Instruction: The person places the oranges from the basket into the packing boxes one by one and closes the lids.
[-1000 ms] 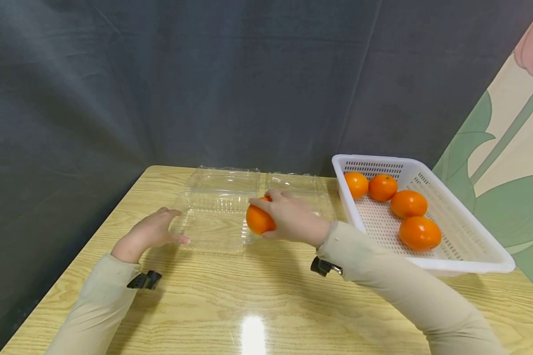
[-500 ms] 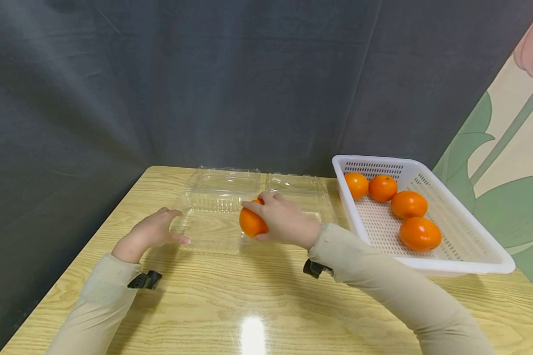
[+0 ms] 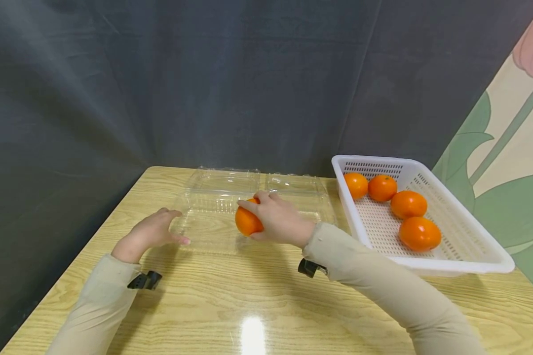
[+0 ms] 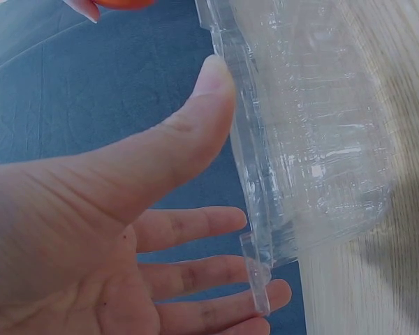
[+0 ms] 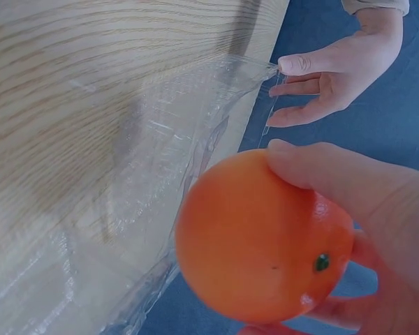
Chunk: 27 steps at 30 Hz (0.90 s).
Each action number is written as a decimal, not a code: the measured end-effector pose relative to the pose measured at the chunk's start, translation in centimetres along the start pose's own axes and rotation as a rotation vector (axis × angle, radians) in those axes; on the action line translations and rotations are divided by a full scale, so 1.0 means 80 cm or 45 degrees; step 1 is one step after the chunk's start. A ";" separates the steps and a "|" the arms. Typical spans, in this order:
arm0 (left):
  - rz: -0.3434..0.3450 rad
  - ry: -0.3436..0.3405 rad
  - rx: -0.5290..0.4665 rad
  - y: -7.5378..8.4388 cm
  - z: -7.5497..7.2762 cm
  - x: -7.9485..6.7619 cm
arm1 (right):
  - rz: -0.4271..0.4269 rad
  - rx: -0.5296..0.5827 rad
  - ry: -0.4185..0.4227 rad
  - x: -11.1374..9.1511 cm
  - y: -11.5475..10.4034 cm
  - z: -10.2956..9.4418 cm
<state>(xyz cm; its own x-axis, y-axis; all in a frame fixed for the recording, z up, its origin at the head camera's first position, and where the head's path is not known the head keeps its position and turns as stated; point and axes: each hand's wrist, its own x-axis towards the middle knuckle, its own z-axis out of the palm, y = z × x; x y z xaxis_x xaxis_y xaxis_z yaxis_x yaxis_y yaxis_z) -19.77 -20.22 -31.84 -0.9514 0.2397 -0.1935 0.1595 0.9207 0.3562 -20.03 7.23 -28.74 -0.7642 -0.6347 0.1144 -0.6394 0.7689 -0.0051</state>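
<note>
My right hand point(image 3: 282, 219) grips an orange point(image 3: 246, 220) with fingers and thumb spread around it. In the head view, the orange overlaps the right side of a clear plastic clamshell container point(image 3: 206, 227). A small green stem spot shows on the fruit point(image 5: 265, 237) in the right wrist view. My left hand point(image 3: 153, 231) is at the container's left side. Its thumb point(image 4: 213, 91) rests at the rim, and its straight fingers point(image 4: 195, 227) reach along the edge. The container's lid point(image 3: 224, 180) lies folded back behind it.
Another clear clamshell point(image 3: 322, 199) stands to the right, partly hidden behind my right hand. Farther right is a white perforated basket point(image 3: 462, 267) holding several oranges point(image 3: 408, 204). A dark curtain point(image 3: 248, 88) hangs behind the wooden table point(image 3: 213, 301).
My right hand has carried the orange a little to the left over the clamshell container. My left hand has stayed at the container's left side.
</note>
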 end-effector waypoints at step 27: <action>0.021 0.004 0.027 -0.001 0.000 0.001 | 0.004 0.067 -0.053 0.019 -0.015 0.009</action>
<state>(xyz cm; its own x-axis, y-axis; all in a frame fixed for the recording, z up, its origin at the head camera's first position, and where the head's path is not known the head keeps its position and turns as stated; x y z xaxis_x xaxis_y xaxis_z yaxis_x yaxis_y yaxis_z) -19.91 -20.30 -31.87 -0.9494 0.2537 -0.1849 0.1805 0.9230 0.3397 -20.45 5.27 -29.24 -0.7686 -0.6355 0.0730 -0.6394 0.7668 -0.0574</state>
